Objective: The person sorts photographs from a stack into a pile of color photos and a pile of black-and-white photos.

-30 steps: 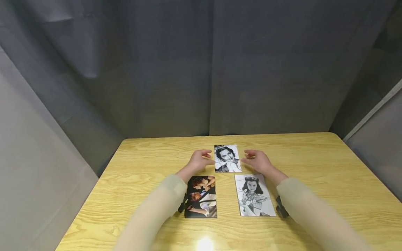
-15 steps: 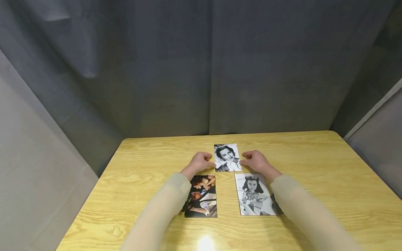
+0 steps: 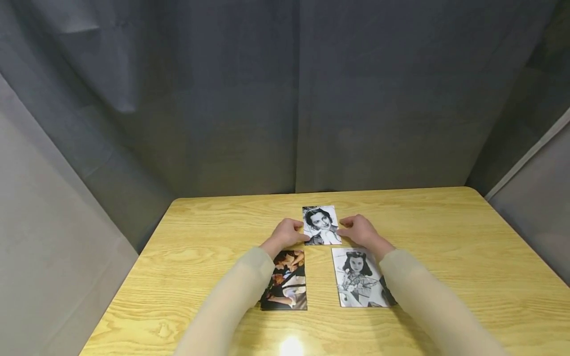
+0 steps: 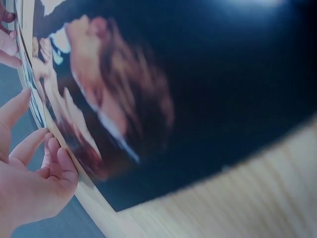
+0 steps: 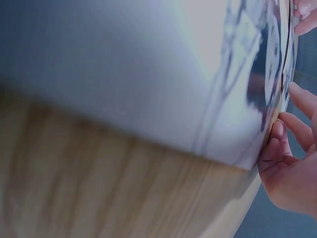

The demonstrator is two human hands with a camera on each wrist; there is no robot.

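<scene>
Both hands had closed in: the left hand (image 3: 288,233) and right hand (image 3: 359,231) now pinched the small black-and-white portrait photo (image 3: 321,225), flat on the far middle of the yellow wooden table (image 3: 445,237).

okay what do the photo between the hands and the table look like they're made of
Photo: likely thin glossy photo paper; it lies flat, and a neighbouring print shines in the right wrist view. Table: pale wood grain with a smooth sheen and a glare spot, probably laminate or varnished wood.
</scene>
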